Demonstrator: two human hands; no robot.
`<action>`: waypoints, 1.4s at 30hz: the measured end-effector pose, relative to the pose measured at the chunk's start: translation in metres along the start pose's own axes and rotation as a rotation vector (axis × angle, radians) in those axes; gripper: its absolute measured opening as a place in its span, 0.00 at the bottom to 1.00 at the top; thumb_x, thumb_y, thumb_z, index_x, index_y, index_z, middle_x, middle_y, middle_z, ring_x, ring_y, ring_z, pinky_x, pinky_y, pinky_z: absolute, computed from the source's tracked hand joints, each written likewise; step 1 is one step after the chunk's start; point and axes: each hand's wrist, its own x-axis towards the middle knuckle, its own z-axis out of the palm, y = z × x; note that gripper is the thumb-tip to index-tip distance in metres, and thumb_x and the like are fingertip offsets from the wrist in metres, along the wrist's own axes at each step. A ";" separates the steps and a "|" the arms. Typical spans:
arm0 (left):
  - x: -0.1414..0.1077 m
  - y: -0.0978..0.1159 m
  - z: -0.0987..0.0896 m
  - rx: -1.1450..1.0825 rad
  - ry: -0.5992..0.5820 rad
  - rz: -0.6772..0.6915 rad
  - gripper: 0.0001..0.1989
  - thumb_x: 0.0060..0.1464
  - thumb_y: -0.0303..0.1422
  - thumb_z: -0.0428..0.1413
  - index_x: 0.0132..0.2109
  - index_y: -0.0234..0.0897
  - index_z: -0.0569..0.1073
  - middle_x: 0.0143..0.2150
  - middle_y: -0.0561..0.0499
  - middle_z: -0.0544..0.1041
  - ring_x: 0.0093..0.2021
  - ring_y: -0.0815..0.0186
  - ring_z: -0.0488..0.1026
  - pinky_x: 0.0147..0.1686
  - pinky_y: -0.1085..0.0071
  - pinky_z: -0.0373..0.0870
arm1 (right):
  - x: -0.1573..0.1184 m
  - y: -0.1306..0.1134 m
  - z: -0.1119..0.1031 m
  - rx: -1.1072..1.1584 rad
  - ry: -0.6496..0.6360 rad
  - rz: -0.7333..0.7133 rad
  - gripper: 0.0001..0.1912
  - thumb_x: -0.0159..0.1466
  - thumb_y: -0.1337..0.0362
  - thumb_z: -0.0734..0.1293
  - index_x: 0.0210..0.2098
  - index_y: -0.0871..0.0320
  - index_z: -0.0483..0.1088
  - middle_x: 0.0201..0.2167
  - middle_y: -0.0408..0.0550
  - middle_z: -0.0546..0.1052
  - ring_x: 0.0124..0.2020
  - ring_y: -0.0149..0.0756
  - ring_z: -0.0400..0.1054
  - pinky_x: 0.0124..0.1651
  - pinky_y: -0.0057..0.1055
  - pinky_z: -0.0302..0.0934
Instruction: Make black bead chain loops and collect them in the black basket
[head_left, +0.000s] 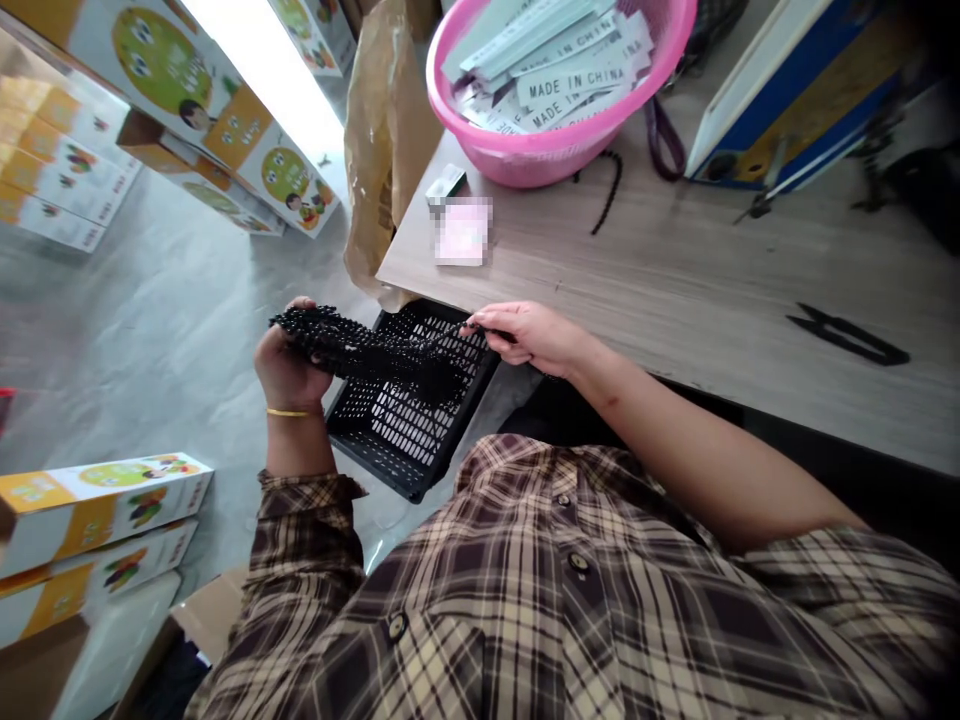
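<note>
My left fingers [301, 302] hold beaded strands [352, 350]: rough, faintly glossy. Below both sets of fingers, basket [386, 470]: perforated plastic. Beyond my right fingers [501, 320], tabletop [675, 290]: matt, wood-grained; farther, basin [525, 155]: glossy plastic.

Snips [864, 341] on tbl [675, 290] R, crate [409, 430] L

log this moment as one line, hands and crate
left hand: gripping black strands | right hand: pinching dark strand | crate: under black strands | scissors: on table

Brown-and-tan plaid shirt [525, 600] with dark round buttons [578, 562], thin yellow bracelet [289, 412] on left wrist [294, 442]
</note>
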 end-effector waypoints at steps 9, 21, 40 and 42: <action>-0.005 0.032 0.048 0.082 -0.193 0.037 0.11 0.48 0.33 0.55 0.39 0.33 0.73 0.27 0.49 0.73 0.21 0.71 0.65 0.20 0.74 0.63 | 0.024 -0.012 0.007 0.057 0.014 -0.020 0.09 0.73 0.70 0.60 0.50 0.65 0.67 0.21 0.38 0.60 0.15 0.21 0.42 0.16 0.18 0.35; -0.013 0.051 0.073 0.103 -0.242 0.164 0.10 0.46 0.33 0.56 0.37 0.33 0.72 0.27 0.52 0.70 0.23 0.70 0.68 0.23 0.74 0.67 | 0.032 0.007 0.018 -0.040 -0.044 0.325 0.09 0.73 0.75 0.55 0.50 0.65 0.62 0.36 0.57 0.77 0.24 0.32 0.72 0.19 0.21 0.60; -0.020 0.058 0.012 0.233 -0.157 0.103 0.11 0.36 0.31 0.59 0.32 0.32 0.73 0.26 0.48 0.70 0.26 0.65 0.70 0.22 0.72 0.69 | 0.052 -0.010 0.016 -1.067 0.370 -0.258 0.12 0.73 0.62 0.65 0.36 0.64 0.71 0.32 0.48 0.71 0.32 0.33 0.62 0.35 0.28 0.50; -0.026 0.057 0.002 0.282 -0.112 0.073 0.11 0.31 0.26 0.57 0.30 0.31 0.73 0.26 0.47 0.70 0.24 0.67 0.69 0.18 0.74 0.66 | 0.050 -0.027 0.018 -1.052 0.414 -0.308 0.12 0.72 0.63 0.64 0.34 0.65 0.70 0.31 0.49 0.69 0.33 0.34 0.62 0.37 0.29 0.52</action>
